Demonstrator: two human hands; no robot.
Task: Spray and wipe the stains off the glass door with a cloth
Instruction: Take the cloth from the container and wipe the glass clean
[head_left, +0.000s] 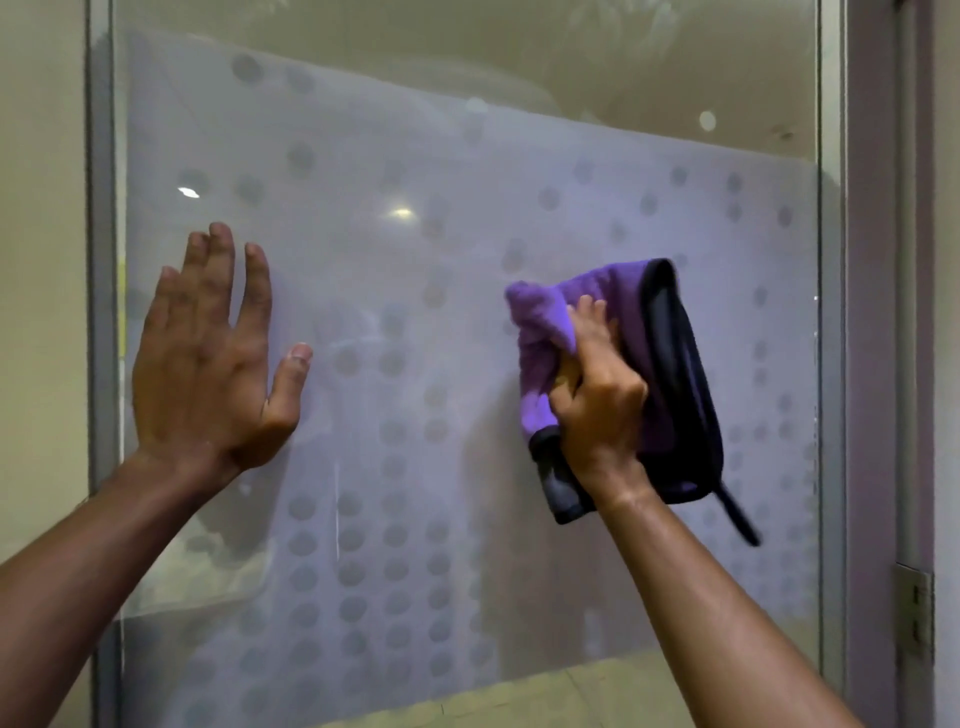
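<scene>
Glass fills nearly the whole head view: a tall frosted glass door (395, 291) patterned with rows of grey dots, set in a thin grey metal frame (101, 364), with a clear strip along the top. The right hand (597, 410) bunches a folded purple microfibre cloth with black edging (670, 374) against the pane at about mid-height on the right side, fingers curled into the fabric and gripping it. A narrow black tag hangs from the cloth's lower right corner. The left hand (208, 353) lies flat on the glass toward the left edge, palm to the pane, fingers straight and slightly spread, thumb out to the side, holding nothing. Both bare forearms reach up from the lower corners. Beyond the frame on the right stands a pale door jamb with a metal hinge (914, 618) near the bottom. Two bright light reflections show on the frosted area above the left hand.
</scene>
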